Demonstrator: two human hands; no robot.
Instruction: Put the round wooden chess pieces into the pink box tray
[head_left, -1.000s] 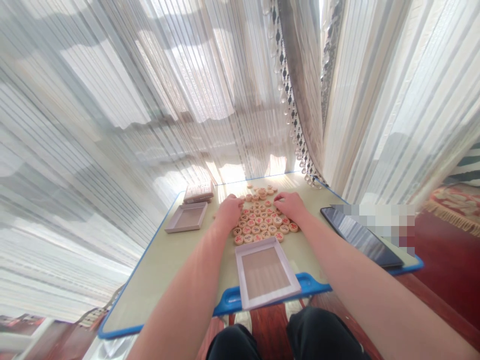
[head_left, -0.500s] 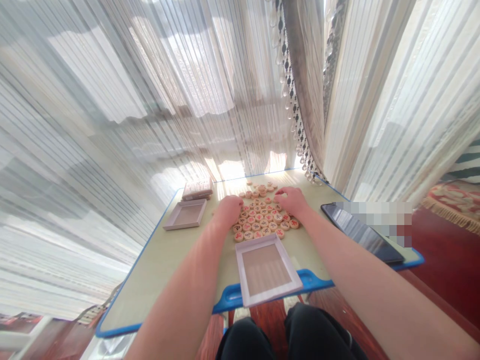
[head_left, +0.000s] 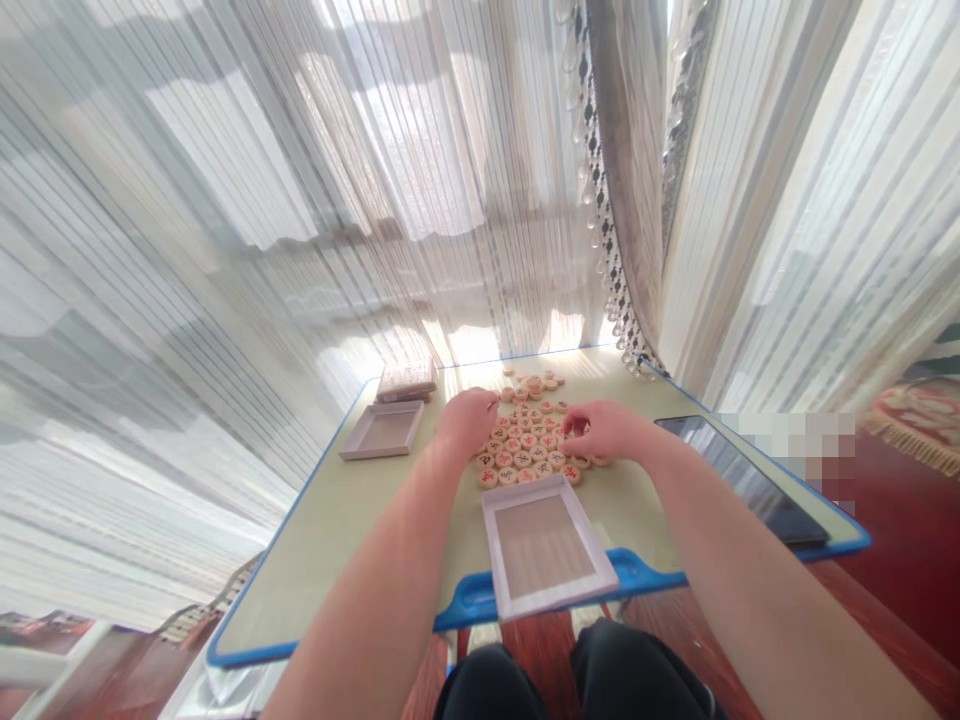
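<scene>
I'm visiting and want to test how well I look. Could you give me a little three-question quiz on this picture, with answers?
1. Which of the person's hands is nearer the dark flat device?

2. True or false: all the round pieces bear red characters.

3. What lies on the table between the round pieces and the person's knees?
a) a folded curtain
b) a shallow box
c) a cup

Key: 1. The right hand. 2. False; some characters are dark. 3. b.

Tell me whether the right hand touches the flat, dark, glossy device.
No, the right hand is at the round wooden pieces, with the device apart to its right.
</scene>
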